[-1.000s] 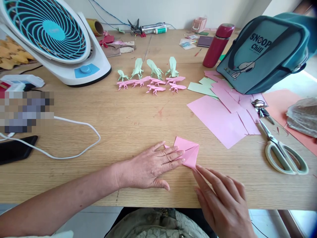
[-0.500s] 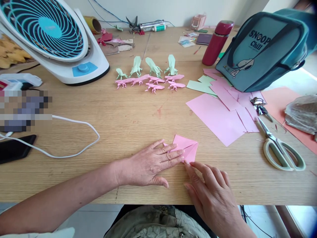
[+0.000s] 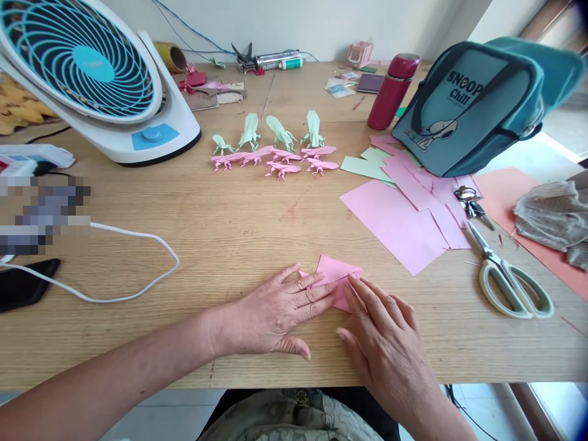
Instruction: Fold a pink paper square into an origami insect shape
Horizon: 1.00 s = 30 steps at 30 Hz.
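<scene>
A small folded piece of pink origami paper (image 3: 334,267) lies on the wooden table (image 3: 220,226), partly covered by both hands. My left hand (image 3: 280,312) rests flat across its left part, fingers stretched out and thumb apart. My right hand (image 3: 383,334) touches the paper's right corner with its fingertips, fingers extended side by side and the thumb separate below. The paper's lower edge and middle are mostly hidden under the fingers.
Behind stand several pink origami insects (image 3: 281,169) and green ones (image 3: 278,131). To the right lie pink sheets (image 3: 395,223), scissors (image 3: 509,282), keys (image 3: 473,202), a teal bag (image 3: 459,116) and a red bottle (image 3: 394,92). A fan (image 3: 138,116), white cable (image 3: 151,234) and phone (image 3: 27,285) are left.
My right hand has moved up along the paper's right side, from its lower edge to the right corner. My left hand stays flat on it. The camera view has shifted slightly.
</scene>
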Tool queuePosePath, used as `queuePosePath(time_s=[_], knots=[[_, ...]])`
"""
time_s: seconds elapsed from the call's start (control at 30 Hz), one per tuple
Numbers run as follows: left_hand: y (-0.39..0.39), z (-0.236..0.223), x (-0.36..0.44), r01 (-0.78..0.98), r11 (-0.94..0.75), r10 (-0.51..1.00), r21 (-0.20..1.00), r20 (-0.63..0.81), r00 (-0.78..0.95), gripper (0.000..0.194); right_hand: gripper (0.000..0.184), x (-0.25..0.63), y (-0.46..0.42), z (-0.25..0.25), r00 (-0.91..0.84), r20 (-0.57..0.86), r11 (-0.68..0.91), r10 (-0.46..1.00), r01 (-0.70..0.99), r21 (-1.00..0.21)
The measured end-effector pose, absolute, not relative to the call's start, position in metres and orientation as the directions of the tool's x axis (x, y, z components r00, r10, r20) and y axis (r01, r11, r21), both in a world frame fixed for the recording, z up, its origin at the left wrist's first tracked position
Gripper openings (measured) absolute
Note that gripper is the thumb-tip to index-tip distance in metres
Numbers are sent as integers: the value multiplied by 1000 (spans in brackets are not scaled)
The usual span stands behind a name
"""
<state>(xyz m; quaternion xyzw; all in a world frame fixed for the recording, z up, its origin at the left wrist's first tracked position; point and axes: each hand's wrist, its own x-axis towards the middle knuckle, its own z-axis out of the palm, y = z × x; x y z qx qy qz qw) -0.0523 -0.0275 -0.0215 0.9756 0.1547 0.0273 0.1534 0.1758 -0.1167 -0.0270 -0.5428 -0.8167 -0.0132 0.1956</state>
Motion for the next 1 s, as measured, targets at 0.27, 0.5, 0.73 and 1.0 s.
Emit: queuePosePath(time_s=[0.27,0.5,0.73,1.0], knots=[[-27,-26,-55,277,-900,306,336,36,951,82,36,177,-114,-33,-277,328,355,903,911,-209],[-26,-26,-55,281,-895,304,346,12,953,86,42,188,-107,-32,-302,343,385,889,900,-205],[-26,-29,-57,284,-898,305,336,11,952,84,36,202,-89,-31,-397,259,440,881,887,-139],[-25,-25,-58,281,-893,299,353,-3,954,83,47,215,-87,-33,-488,212,519,847,845,-129]])
